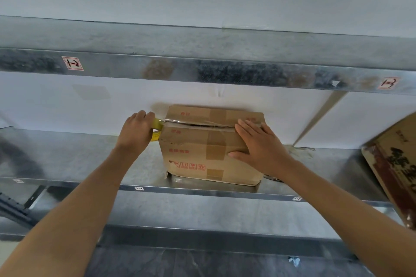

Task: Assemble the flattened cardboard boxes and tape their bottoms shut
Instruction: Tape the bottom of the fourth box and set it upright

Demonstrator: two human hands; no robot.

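Box (209,148) is folded, tape (198,123) spans the seam, right hand (258,144) pressing it flat-fingered, left hand (137,130) curled round the tape roll (156,129), so only cutting seems left.

My brown box (198,148) with red print, yellow tape roll (157,129), grey mottled shelf (90,159), white wall (67,101).

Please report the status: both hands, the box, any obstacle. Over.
Left hand grips tape roll at left edge of box. Right hand flat on box. Tape spans seam, gap showing. Other carton far right, apart.
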